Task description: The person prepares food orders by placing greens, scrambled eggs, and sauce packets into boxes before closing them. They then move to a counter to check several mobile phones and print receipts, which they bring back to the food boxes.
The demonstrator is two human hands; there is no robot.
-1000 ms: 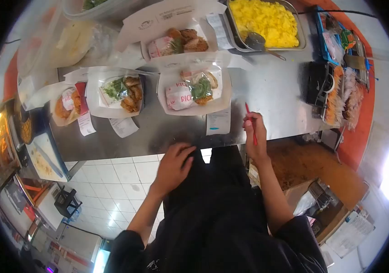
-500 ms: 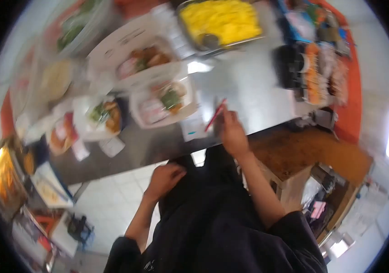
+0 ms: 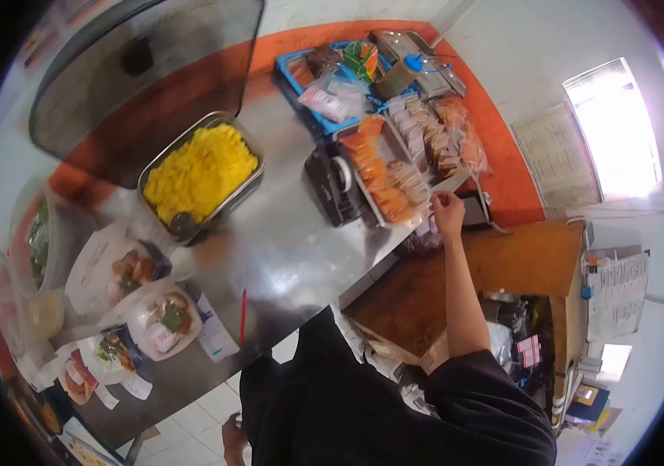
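Note:
My right hand [image 3: 447, 213] is at the right end of the metal counter, fingers pinched on a small pale packet [image 3: 453, 182]. Just left of it is a metal tray of orange sachets [image 3: 378, 175], with more clear sachets [image 3: 417, 132] behind. My left hand [image 3: 233, 440] hangs low beside my body, below the counter edge; its fingers are mostly hidden. A red pen [image 3: 243, 317] lies on the counter beside a paper slip [image 3: 215, 330]. Left of the slip is an open white box [image 3: 163, 318] with food and a bag inside.
A metal pan of yellow food [image 3: 204, 172] stands at the back, by a dark raised panel [image 3: 146, 85]. Other food boxes [image 3: 118, 268] sit at the left. A black device [image 3: 332, 186] and a blue basket [image 3: 293, 66] are near the sachets. A wooden cabinet [image 3: 503, 256] stands right.
The view has swung right. My right hand has left the red pen, which now lies on the counter, and reached the sachets. My left hand has dropped lower.

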